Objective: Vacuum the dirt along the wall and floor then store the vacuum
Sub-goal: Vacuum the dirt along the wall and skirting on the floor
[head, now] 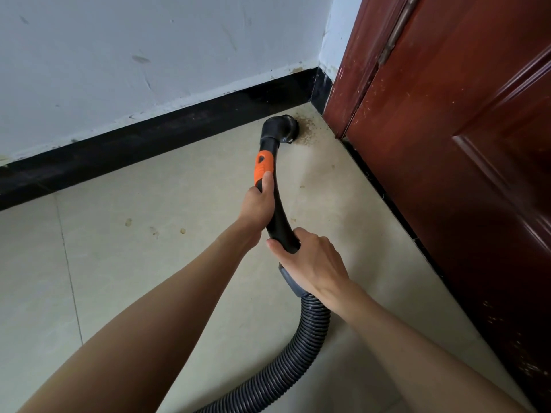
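A black vacuum wand [278,217] with an orange grip section [262,166] points into the floor corner. Its round black nozzle [284,129] rests on the tiles beside a patch of brown dirt [307,134]. My left hand [259,204] grips the wand just below the orange part, thumb lying along it. My right hand [310,260] holds the lower end of the wand where the grey cuff joins the ribbed grey hose [301,353]. The hose curves down and out of the bottom of the view. The vacuum body is out of sight.
A white scuffed wall [149,55] with a black baseboard [149,141] runs along the left. A dark red wooden door [462,159] stands on the right, speckled with dust low down. Small brown stains [128,222] mark the pale floor tiles.
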Demonstrator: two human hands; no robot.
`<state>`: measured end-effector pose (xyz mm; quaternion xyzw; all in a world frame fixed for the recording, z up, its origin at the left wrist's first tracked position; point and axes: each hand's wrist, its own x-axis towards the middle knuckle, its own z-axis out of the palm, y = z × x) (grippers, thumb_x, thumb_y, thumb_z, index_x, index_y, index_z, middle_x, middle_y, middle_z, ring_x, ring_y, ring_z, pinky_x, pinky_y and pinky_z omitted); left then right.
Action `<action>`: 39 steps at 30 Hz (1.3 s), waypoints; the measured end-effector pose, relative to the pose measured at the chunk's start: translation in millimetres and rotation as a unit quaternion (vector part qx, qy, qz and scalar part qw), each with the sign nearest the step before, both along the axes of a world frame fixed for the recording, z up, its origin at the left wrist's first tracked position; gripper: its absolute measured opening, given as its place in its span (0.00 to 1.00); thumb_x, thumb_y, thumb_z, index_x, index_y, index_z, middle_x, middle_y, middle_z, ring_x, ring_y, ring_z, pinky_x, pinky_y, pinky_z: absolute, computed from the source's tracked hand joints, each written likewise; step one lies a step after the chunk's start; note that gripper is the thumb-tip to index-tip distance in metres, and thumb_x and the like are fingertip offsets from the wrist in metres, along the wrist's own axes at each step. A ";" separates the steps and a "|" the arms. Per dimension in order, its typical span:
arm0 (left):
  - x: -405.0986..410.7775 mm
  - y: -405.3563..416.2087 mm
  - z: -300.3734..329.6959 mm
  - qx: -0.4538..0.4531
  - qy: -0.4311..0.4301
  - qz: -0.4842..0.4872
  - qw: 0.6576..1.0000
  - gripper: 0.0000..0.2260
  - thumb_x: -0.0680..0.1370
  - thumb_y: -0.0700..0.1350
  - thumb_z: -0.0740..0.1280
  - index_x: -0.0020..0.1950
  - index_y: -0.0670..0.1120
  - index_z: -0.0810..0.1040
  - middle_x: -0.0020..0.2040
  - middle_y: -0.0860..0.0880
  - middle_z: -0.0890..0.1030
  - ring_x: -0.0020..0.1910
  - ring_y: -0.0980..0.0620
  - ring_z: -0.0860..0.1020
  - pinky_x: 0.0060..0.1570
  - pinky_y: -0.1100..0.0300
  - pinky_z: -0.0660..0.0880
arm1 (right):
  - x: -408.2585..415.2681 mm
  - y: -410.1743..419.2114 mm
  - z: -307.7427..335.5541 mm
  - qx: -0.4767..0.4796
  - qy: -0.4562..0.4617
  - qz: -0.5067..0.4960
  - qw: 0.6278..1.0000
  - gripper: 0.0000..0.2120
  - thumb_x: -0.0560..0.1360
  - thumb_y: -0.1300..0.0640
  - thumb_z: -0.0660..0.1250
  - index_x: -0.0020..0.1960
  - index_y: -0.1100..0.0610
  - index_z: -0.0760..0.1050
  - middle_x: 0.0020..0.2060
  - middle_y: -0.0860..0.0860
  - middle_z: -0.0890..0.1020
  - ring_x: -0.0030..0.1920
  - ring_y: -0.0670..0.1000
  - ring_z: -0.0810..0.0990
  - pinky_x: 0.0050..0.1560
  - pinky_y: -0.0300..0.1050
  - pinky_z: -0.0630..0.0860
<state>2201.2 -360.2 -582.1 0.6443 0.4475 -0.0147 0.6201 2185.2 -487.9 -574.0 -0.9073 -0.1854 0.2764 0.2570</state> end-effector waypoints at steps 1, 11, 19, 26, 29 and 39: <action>2.6 -0.6 0.7 0.002 -0.002 -0.003 1.000 0.22 0.81 0.59 0.50 0.55 0.40 0.69 0.42 0.46 0.74 0.39 0.52 0.73 0.41 0.58 0.70 | 2.7 0.1 -0.2 -0.004 -0.001 0.000 1.000 0.18 0.76 0.37 0.61 0.43 0.52 0.69 0.36 0.49 0.77 0.41 0.55 0.77 0.39 0.45 0.68; -12.3 12.4 -11.0 0.017 -0.017 0.092 0.995 0.26 0.82 0.58 0.49 0.60 0.38 0.73 0.51 0.41 0.77 0.46 0.47 0.75 0.40 0.58 0.70 | 13.5 14.4 2.8 -0.047 -0.008 0.102 0.994 0.20 0.75 0.36 0.60 0.48 0.54 0.73 0.43 0.52 0.81 0.47 0.57 0.79 0.43 0.46 0.70; -0.1 -5.0 -6.8 0.003 -0.019 0.050 0.999 0.18 0.82 0.56 0.47 0.46 0.45 0.67 0.38 0.53 0.68 0.36 0.58 0.69 0.33 0.67 0.64 | 33.5 -7.0 -4.7 -0.055 -0.031 0.114 0.991 0.18 0.76 0.36 0.61 0.46 0.51 0.69 0.43 0.54 0.82 0.47 0.58 0.79 0.41 0.46 0.69; 35.9 -16.1 2.9 0.002 0.007 -0.022 1.000 0.25 0.82 0.57 0.46 0.66 0.39 0.66 0.52 0.46 0.71 0.47 0.51 0.69 0.46 0.60 0.65 | 60.7 -23.3 -16.4 -0.028 -0.018 0.055 0.998 0.20 0.74 0.36 0.63 0.35 0.50 0.64 0.36 0.52 0.79 0.43 0.57 0.79 0.41 0.47 0.71; 52.8 -20.8 4.1 -0.002 0.008 -0.041 0.999 0.27 0.83 0.56 0.46 0.69 0.37 0.64 0.48 0.48 0.71 0.50 0.50 0.68 0.49 0.59 0.63 | 72.8 -28.2 -19.2 -0.019 -0.015 0.030 0.999 0.20 0.74 0.37 0.63 0.35 0.51 0.64 0.35 0.51 0.78 0.43 0.57 0.79 0.41 0.47 0.71; 86.8 -25.6 8.1 0.010 0.017 -0.077 0.997 0.27 0.83 0.56 0.46 0.70 0.36 0.63 0.55 0.45 0.70 0.51 0.49 0.68 0.51 0.59 0.65 | 92.3 -28.7 -26.9 0.015 -0.008 -0.021 1.000 0.21 0.74 0.37 0.63 0.34 0.52 0.64 0.32 0.49 0.75 0.39 0.55 0.77 0.38 0.46 0.69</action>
